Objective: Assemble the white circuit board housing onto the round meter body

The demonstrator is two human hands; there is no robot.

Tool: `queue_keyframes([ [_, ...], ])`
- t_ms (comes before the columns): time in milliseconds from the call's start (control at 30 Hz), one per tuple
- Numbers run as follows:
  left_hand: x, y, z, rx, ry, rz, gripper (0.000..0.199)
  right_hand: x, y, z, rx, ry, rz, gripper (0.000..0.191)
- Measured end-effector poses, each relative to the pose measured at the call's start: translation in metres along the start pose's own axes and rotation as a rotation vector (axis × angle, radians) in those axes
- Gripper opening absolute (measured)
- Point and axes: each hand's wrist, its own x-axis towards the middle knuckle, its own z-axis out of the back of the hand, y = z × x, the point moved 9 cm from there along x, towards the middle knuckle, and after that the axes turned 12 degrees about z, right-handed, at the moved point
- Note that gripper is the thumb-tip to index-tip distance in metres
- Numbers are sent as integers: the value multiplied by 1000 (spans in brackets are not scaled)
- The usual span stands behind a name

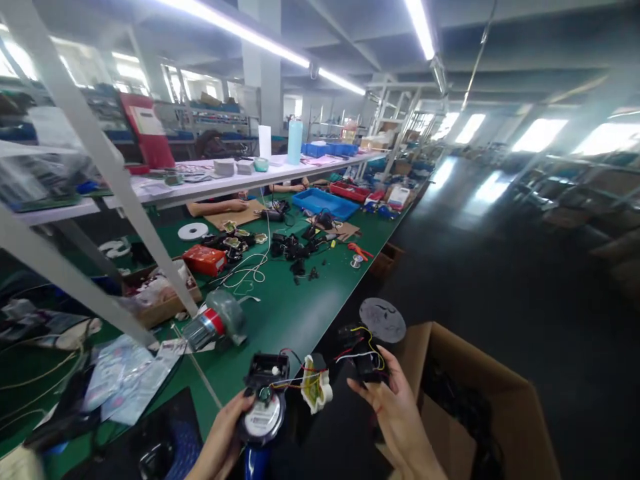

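Both hands are clamped: my left hand [223, 437] grips the motor unit [264, 407]; my right hand [395, 407], just beside it, pinches the wired black connector [367, 363]; wires [300, 381] span between them.

Matt green bench top [300, 313], brown cardboard box [505, 407]

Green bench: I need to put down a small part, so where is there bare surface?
The green bench is bare along its near edge, between the taped motor and the black parts pile. A smaller bare strip lies between the white tape roll and the orange box. It is crowded around the parts pile, the white cable coil and the cluttered left end.
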Motion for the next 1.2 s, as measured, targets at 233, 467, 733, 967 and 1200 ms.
queue_keyframes([
  [233, 131, -37, -66, 209, -193, -158, 36, 179, -30, 7, -245, 38, 0, 54],
  [467, 208, -89, -115, 408, -510, -336, 27, 331, -80, 15, -530, 71, -73, 51],
  [733, 250, -85, -160, 627, -716, -324, 45, 461, -159, 13, -835, 336, -200, 24],
  [967, 272, -64, -139, 444, -779, -93, 99, 548, -189, -6, -1086, 819, -37, 27],
  [1200, 259, -64, -149, 218, -810, 29, 100, 685, -163, 49, -1439, 894, -11, 31],
])
